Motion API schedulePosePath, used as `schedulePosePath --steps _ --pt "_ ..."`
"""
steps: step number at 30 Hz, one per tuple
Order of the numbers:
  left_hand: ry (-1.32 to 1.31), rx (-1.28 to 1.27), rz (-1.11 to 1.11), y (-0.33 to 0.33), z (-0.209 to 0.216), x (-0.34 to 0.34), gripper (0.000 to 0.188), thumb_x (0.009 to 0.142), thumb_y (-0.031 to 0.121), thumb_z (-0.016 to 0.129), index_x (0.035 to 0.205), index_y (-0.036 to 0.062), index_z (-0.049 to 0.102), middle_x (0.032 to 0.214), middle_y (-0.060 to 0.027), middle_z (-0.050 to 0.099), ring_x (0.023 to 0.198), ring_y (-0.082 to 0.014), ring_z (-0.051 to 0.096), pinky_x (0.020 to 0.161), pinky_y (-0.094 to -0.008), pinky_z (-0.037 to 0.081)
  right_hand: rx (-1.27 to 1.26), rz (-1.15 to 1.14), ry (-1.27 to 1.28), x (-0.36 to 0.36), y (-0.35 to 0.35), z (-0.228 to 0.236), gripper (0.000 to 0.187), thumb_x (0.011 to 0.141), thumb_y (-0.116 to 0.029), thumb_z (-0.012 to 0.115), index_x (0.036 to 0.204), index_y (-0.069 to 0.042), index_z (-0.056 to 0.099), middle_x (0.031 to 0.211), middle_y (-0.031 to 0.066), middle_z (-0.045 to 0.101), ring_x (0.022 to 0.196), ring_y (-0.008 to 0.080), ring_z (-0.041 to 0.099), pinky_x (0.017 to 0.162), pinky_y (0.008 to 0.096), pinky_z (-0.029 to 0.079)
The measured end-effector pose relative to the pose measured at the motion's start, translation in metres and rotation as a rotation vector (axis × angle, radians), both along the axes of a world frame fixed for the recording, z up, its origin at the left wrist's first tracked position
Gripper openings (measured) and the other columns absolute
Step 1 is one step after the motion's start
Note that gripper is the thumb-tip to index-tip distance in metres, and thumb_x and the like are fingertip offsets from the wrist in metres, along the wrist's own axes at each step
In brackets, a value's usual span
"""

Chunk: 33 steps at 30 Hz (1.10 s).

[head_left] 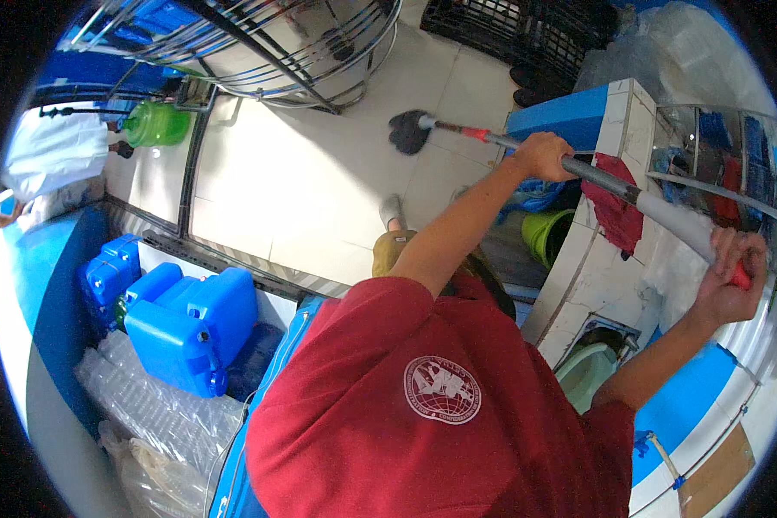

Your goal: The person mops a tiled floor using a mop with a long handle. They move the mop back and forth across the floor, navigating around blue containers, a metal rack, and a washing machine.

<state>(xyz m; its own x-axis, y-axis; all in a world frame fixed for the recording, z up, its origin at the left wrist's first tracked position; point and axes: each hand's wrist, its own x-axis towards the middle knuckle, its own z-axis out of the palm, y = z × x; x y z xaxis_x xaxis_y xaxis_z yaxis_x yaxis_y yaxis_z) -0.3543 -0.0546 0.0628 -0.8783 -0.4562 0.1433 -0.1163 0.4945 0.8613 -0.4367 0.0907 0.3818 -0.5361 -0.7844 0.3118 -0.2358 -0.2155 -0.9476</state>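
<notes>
A long-handled mop (609,184) slants across the upper right, its grey-and-white pole marked with a red band. Its small dark head (408,132) is on or just over the pale tiled floor; contact cannot be made out. Partway down the pole, my left hand (544,157) is closed around the shaft. At the pole's upper end, my right hand (734,276) wraps the grip near its red tip. Behind the pole, a dark red cloth (613,207) hangs over the tiled ledge.
Pale floor tiles (319,173) stretch ahead. A round metal rack (319,65) stands far left, black crates (527,39) at the back. To the right are a tiled ledge (570,276) and a lime-green bucket (540,237). Blue jugs (190,324) sit at left; another person (52,155) is beyond.
</notes>
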Motion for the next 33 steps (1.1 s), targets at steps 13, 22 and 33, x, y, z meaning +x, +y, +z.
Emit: schedulePosePath --steps 13,22,33 --pt "-0.075 0.043 0.184 -0.042 0.001 -0.009 0.042 0.061 0.046 0.066 0.078 0.0077 0.07 0.076 -0.0207 0.064 0.078 -0.0386 0.062 0.074 -0.0461 0.05 -0.016 0.16 0.05 -0.062 -0.04 -0.014 0.051 0.072 -0.037 0.042 0.096 0.007 0.05 0.047 0.0003 0.032 0.045 0.0135 0.032 0.062 0.0317 0.036" --pt "-0.389 0.057 0.342 -0.022 -0.036 0.101 0.043 0.066 0.048 0.061 0.074 0.0059 0.069 0.084 -0.021 0.064 0.083 -0.0376 0.061 0.077 -0.044 0.049 0.081 0.156 -0.324 -0.051 -0.092 -0.073 0.043 0.071 -0.032 0.041 0.087 0.007 0.052 0.045 -0.0017 0.03 0.041 0.013 0.026 0.061 0.0297 0.034" --pt "-0.879 0.254 0.485 0.039 -0.141 0.385 0.036 0.071 0.041 0.057 0.078 0.0069 0.066 0.08 -0.022 0.064 0.081 -0.039 0.061 0.076 -0.0444 0.049 0.209 0.411 -0.598 0.182 -0.07 -0.289 0.033 0.083 -0.026 0.037 0.076 0.002 0.053 0.046 0.0019 0.037 0.04 0.0121 0.034 0.05 0.0298 0.038"
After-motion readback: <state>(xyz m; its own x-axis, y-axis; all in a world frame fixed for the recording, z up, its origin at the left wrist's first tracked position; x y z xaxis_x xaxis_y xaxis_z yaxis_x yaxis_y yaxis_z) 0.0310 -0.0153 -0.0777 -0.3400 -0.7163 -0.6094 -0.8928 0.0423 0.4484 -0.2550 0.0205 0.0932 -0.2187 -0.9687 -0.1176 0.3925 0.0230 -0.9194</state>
